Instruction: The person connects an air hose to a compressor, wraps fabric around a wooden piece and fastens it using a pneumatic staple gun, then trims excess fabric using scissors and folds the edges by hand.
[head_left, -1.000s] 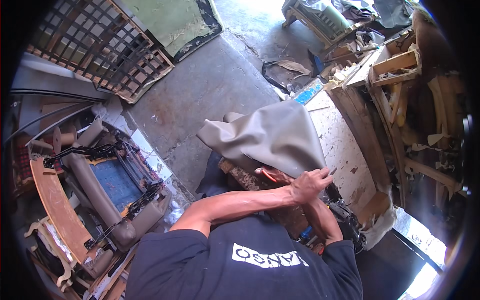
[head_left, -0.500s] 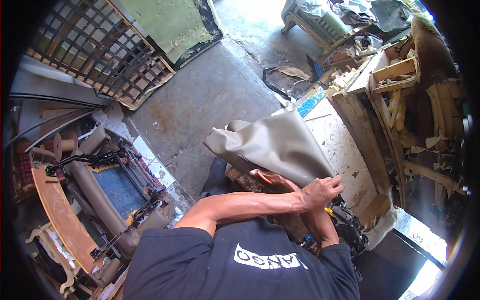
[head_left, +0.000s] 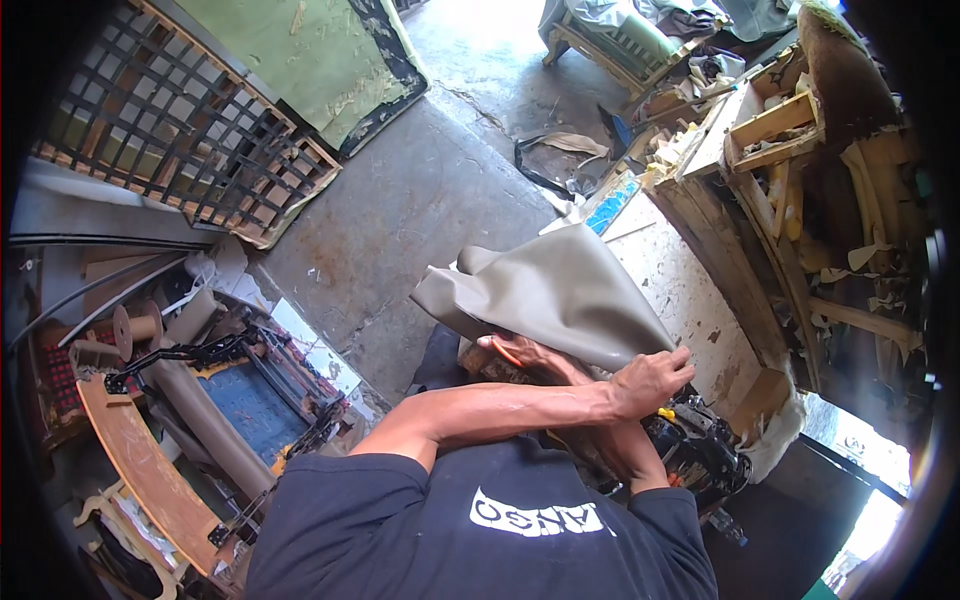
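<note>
A sheet of taupe leatherette (head_left: 560, 290) is draped in folds in front of me, its near edge rising over my forearms. My left arm crosses over the right one, and my left hand (head_left: 650, 384) is closed on the sheet's right corner, fingers pinched together. Under the sheet's near edge is my right hand (head_left: 535, 358), curled round a tool with an orange handle (head_left: 508, 352). The rest of that tool is hidden by the sheet and the hand, so its kind does not show.
On the left stand a chair frame with a blue panel (head_left: 250, 395) and a curved wooden board (head_left: 140, 460). A webbed wooden frame (head_left: 190, 130) leans at the far left. Scrap-laden wooden frames (head_left: 780, 240) line the right. A dark machine-like object (head_left: 705, 440) sits by my right elbow.
My left hand has moved slightly right with the sheet's corner, and that edge looks drawn tauter. The right hand keeps its hold on the orange handle. The whole view has shifted a little.
</note>
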